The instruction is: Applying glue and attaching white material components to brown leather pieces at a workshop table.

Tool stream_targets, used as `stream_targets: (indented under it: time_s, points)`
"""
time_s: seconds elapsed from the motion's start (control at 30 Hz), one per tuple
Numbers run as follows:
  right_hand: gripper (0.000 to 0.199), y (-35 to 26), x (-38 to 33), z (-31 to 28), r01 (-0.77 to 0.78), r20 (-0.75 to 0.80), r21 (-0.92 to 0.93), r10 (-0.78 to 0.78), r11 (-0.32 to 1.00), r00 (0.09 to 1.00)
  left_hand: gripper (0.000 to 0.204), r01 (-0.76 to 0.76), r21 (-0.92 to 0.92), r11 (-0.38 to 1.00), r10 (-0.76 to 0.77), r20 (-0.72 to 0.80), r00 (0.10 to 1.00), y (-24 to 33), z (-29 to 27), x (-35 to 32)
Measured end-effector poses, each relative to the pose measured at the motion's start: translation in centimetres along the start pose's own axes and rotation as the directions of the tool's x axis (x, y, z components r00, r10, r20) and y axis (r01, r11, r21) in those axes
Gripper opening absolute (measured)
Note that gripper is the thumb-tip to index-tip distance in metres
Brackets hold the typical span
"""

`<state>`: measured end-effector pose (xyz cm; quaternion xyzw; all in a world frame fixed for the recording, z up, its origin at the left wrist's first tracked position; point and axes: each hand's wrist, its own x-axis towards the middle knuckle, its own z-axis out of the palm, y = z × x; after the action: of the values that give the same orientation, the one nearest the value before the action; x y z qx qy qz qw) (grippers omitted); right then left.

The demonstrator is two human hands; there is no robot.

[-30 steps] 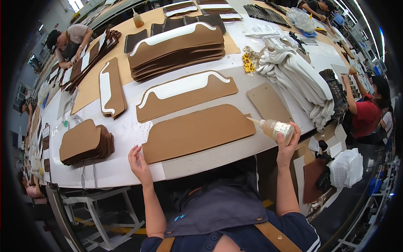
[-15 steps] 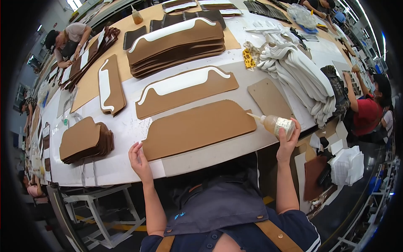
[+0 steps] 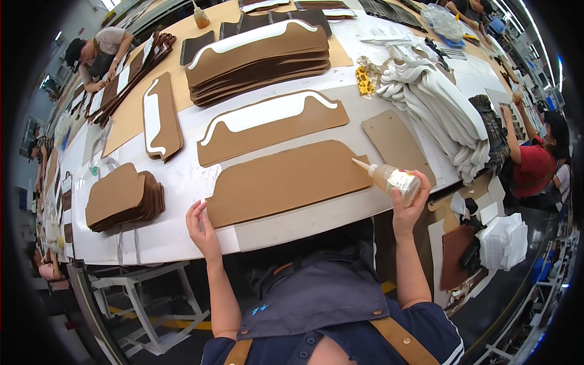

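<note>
My right hand [image 3: 409,213] is wrapped round a squeeze bottle [image 3: 398,184] of yellowish liquid, tilted so its pale nozzle points left. The nozzle tip is over or at the right end of a large brown panel [image 3: 286,179]; whether it touches cannot be made out. At the panel's left corner is my left hand [image 3: 202,230], open, with fingers raised and loosely curved beside the edge. Just beyond lies a similar brown panel [image 3: 274,132] with a white shaped strip [image 3: 261,117] along its far edge.
Farther back stands a stack of brown panels [image 3: 255,67]. Smaller brown pieces [image 3: 115,194] are piled at left, beside a narrow stack [image 3: 170,121]. White strips [image 3: 432,115] heap at right near a grey-beige board [image 3: 395,143]. Co-workers sit at left [image 3: 103,55] and right [image 3: 532,152].
My right hand has brought the bottle slightly left, its nozzle now further over the panel's right end. My left hand stays by the left corner. The whole view has shifted slightly.
</note>
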<state>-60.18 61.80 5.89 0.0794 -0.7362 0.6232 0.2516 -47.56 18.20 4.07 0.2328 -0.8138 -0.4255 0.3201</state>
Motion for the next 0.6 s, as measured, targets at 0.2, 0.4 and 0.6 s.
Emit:
stream_targets:
  time_s: [0.2, 0.4, 0.6]
  points:
    - [0.069, -0.2, 0.2, 1.2, 0.157, 0.050, -0.148, -0.151, 0.976, 0.987, 0.026, 0.008, -0.029, 1.000, -0.008, 0.002, 1.000, -0.3, 0.0, 0.0]
    - [0.071, -0.5, 0.6, 2.5, 0.274, 0.107, -0.184, -0.258, 0.944, 0.960, 0.025, 0.014, -0.038, 0.999, -0.014, 0.001, 1.000, -0.2, -0.1, 0.0]
    - [0.071, -0.3, 1.1, 3.4, 0.340, 0.163, -0.203, -0.311, 0.918, 0.936, 0.024, 0.028, -0.059, 0.998, -0.029, -0.009, 1.000, 0.0, 0.0, 0.0]
